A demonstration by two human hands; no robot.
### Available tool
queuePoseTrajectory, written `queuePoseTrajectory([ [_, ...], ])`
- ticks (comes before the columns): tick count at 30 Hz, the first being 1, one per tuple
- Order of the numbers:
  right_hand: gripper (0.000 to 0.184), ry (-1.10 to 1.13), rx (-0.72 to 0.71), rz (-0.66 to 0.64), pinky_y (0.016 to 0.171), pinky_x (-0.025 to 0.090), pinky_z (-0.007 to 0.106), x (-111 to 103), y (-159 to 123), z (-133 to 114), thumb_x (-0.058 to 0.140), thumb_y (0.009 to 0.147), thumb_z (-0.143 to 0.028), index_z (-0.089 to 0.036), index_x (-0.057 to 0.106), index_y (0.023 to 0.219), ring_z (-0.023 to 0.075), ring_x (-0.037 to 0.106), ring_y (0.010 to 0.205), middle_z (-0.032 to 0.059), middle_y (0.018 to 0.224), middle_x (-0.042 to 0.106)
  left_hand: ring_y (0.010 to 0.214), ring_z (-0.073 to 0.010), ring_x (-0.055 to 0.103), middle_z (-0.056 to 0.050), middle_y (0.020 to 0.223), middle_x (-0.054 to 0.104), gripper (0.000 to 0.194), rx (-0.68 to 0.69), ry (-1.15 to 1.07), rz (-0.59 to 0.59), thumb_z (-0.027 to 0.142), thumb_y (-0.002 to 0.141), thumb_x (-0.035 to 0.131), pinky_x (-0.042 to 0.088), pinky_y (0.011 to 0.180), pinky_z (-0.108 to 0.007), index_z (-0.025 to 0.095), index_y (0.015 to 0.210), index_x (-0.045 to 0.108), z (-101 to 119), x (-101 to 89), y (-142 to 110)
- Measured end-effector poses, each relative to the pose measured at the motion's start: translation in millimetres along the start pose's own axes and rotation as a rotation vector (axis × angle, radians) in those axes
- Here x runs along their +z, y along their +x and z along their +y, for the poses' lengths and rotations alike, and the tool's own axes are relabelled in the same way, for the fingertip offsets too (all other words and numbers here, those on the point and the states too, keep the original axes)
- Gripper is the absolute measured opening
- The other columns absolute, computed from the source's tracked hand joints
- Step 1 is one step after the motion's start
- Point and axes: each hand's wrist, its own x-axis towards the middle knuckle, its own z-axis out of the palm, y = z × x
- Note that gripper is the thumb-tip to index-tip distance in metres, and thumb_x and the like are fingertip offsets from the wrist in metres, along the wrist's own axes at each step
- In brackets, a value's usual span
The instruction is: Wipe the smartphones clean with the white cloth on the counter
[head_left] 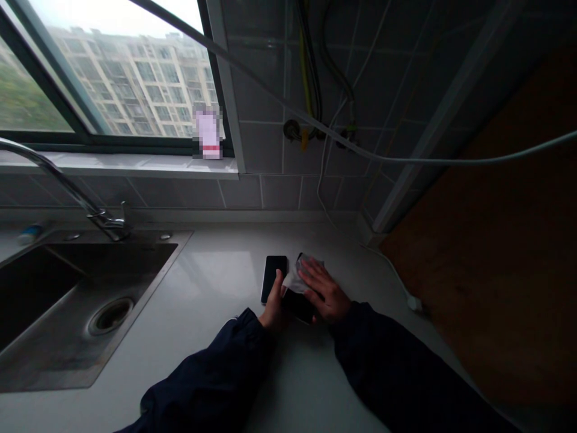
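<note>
The right hand (pixel 327 288) lay on a pale, crumpled cloth (pixel 303 274), its fingers (pixel 315 270) spread and pressing down, not pinching. Under the cloth sat a dark slab (pixel 298 307), probably a second phone or a case, though the cloth and hand hid much of it. Just beside it, a black phone (pixel 273 275) lay flat on the counter (pixel 211 313), its glossy face up and its long side pointing toward the wall. The left hand (pixel 273 308) stood edge-on against the phone's lower end. Its fingers looked close together, but the angle hid whether they gripped the phone, so that could not be told. The work in hand appeared to be cloth pressed onto the dark slab, and the moment called for the right hand's firm contact on that surface.

Dark sleeves (pixel 211 376) covered both forearms. To the left lay a steel sink (pixel 67 355) with a round drain (pixel 110 316), and a curved faucet (pixel 58 171) rose behind it. A white cable (pixel 396 282) ran along the counter toward a brown board (pixel 487 252). A blurred item (pixel 207 133) stood on the window sill (pixel 117 163).
</note>
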Motion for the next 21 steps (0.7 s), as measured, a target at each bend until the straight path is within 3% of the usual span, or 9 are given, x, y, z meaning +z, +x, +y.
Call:
queuePoseTrajectory([
  [5, 0.053, 0.141, -0.065, -0.119, 0.122, 0.027, 0.065, -6.3, 0.8, -17.5, 0.036, 0.107, -0.054, -0.024, 0.063, 0.141, 0.0313, 0.035, 0.152, 0.0115, 0.154, 0.052, 0.118, -0.0311, 0.069, -0.017, 0.125, 0.073, 0.069, 0.091, -0.018, 0.026, 0.062, 0.1, 0.041, 0.049, 0.107, -0.041, 0.01, 0.143, 0.058, 2.5, -0.9, 1.1],
  [8, 0.054, 0.182, -0.142, -0.152, 0.122, 0.029, 0.061, -6.8, 0.4, -30.9, 0.041, 0.105, -0.058, -0.024, 0.067, 0.137, 0.0307, 0.042, 0.149, 0.0118, 0.149, 0.058, 0.109, -0.0331, 0.072, -0.022, 0.112, 0.076, 0.08, 0.039, -0.008, 0.08, 0.07, 0.097, 0.037, 0.051, 0.102, -0.04, 0.002, 0.128, 0.066, 4.6, -5.7, 1.8],
  [13, 0.037, 0.288, -0.273, -0.067, 0.118, 0.039, 0.051, -3.4, 0.0, -46.0, 0.056, 0.101, -0.05, -0.025, 0.076, 0.119, 0.027, 0.06, 0.135, 0.0098, 0.131, 0.072, 0.086, -0.0275, 0.075, -0.015, 0.089, 0.077, 0.08, 0.04, -0.04, 0.085, 0.077, 0.092, 0.043, 0.055, 0.09, -0.037, 0.007, 0.122, 0.07, 4.4, -12.3, 3.5],
  [17, 0.04, 0.346, -0.191, 0.063, 0.11, 0.05, 0.047, -7.1, 2.1, -47.9, 0.046, 0.107, -0.045, -0.023, 0.072, 0.127, 0.025, 0.068, 0.124, 0.0111, 0.123, 0.077, 0.094, -0.0292, 0.075, -0.015, 0.1, 0.078, 0.077, 0.037, -0.055, 0.129, 0.073, 0.093, 0.046, 0.055, 0.092, -0.039, 0.011, 0.134, 0.065, 4.4, -11.8, 2.9],
  [21, 0.036, 0.246, -0.062, 0.116, 0.111, 0.05, 0.048, -10.5, 4.0, -42.9, 0.046, 0.108, -0.039, -0.023, 0.071, 0.129, 0.0253, 0.065, 0.129, 0.0125, 0.135, 0.07, 0.105, -0.0315, 0.073, -0.016, 0.115, 0.076, 0.074, 0.019, -0.022, 0.132, 0.069, 0.098, 0.037, 0.052, 0.097, -0.042, 0.014, 0.143, 0.06, 6.9, -6.0, 0.5],
])
